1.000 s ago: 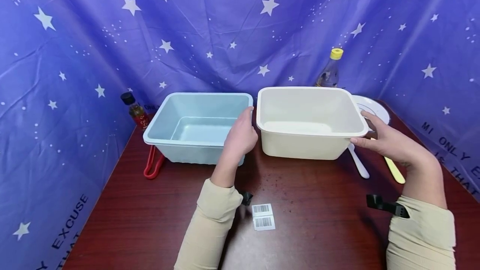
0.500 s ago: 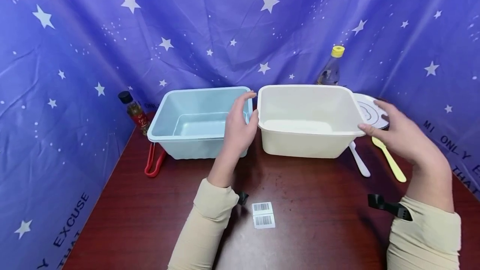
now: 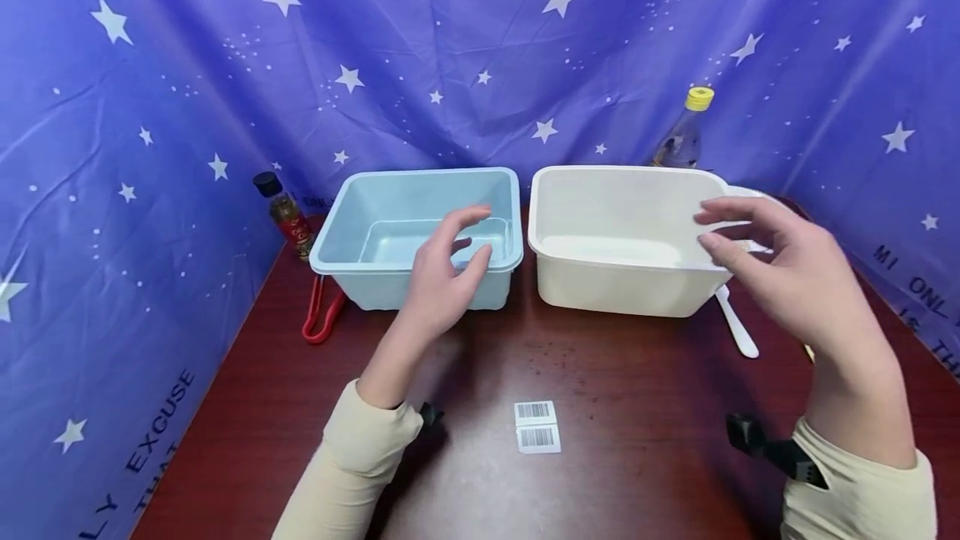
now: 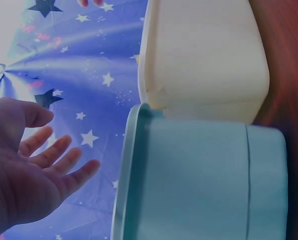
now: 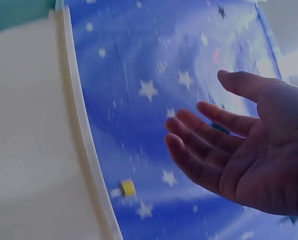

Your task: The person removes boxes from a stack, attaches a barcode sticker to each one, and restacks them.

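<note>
A: Currently, both hands are off the tubs. Left hand hovers before the near wall of the light blue tub, fingers loosely spread, grasping nothing. Right hand hangs at the right rim of the cream tub, fingers relaxed and released.

B: Tub positions?

A: Side by side at the back of the counter, rims nearly touching, both upright and apparently empty. My reading: each hand flanks one tub because that is where the rims are easiest to reach.

B: Surroundings, obstructions?

A: Red tongs lie against the blue tub's left corner; a dark-capped sauce bottle stands behind them. A yellow-capped bottle stands behind the cream tub. A white spoon lies just right of it, a white plate partly hidden by the right hand. Two barcode labels sit near the front edge.
</note>
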{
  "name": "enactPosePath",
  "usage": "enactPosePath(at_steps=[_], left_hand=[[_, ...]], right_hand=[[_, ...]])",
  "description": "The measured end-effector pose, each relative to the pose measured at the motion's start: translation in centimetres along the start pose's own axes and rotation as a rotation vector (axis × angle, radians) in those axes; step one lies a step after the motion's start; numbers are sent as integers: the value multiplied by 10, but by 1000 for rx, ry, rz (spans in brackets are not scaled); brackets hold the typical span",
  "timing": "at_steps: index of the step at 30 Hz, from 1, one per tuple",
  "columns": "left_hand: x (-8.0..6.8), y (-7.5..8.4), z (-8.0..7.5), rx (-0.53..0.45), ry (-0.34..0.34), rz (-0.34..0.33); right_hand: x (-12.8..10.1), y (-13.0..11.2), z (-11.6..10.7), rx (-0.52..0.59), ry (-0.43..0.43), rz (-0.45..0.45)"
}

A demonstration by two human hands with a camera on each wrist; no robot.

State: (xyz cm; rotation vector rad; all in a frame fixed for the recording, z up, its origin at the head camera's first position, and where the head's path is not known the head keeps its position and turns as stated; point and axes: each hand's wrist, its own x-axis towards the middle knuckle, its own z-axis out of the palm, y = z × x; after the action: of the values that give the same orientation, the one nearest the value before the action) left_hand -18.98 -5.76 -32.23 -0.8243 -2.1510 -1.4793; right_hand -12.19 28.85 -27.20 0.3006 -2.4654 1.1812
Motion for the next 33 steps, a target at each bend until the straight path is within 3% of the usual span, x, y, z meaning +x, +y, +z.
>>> enactPosePath(at_steps=[7, 11, 17, 20, 28, 33], left_hand=[[-20, 3, -16, 24, -73, -6], [-30, 6, -18, 54, -166, -34], [-42, 9, -8, 132, -464, -209], [-47, 7, 0, 142, -590, -264], [-56, -3, 17, 123, -756, -413], [-62, -12, 21, 150, -900, -520]], right_hand=[[-6, -18, 34, -6, -265, 15], [-7, -23, 52, 39, -402, 21], [-10, -19, 82, 58, -642, 34], [-13, -17, 99, 50, -737, 27], [-19, -14, 126, 86, -906, 112], [-21, -10, 140, 75, -1011, 234]])
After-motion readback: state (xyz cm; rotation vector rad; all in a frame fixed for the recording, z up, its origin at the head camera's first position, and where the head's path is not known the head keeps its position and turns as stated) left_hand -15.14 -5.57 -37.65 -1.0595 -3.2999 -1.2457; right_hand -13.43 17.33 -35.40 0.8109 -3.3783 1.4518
